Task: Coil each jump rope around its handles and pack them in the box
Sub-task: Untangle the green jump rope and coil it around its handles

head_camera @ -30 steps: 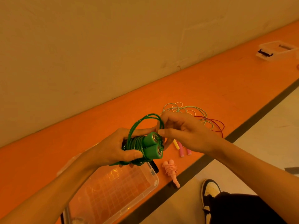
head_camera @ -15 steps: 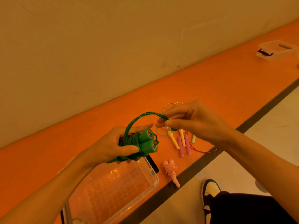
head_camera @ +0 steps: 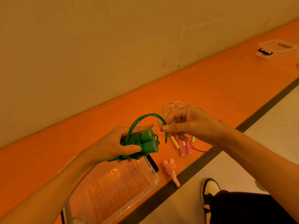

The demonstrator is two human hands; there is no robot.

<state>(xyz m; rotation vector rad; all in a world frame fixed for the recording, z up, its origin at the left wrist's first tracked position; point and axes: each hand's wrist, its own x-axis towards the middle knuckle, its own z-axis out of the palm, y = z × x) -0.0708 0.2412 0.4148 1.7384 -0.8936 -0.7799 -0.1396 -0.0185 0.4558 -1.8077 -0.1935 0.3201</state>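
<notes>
My left hand [head_camera: 111,146] grips the two handles of a green jump rope [head_camera: 148,141], with most of its cord wound round them. A doubled loop of green cord [head_camera: 145,118] arches up from the bundle to my right hand [head_camera: 187,122], which pinches it near its end between thumb and fingers. Below the bundle a clear plastic box [head_camera: 152,173] sits open on the orange bench. A coiled pink rope [head_camera: 171,168] lies to the right of the box. Loose ropes with yellow and pink handles [head_camera: 182,144] lie tangled beyond my right hand.
The orange bench [head_camera: 210,88] runs along a pale wall, with a dark strip along its front edge. A second clear box with a black latch [head_camera: 273,49] sits far right on it. My shoe [head_camera: 210,189] and dark trouser leg are on the floor below.
My right hand pulled the green loop up and rightward from the handles, then settled lower. The loop now arches wider, and its doubled end hangs below my fingers.
</notes>
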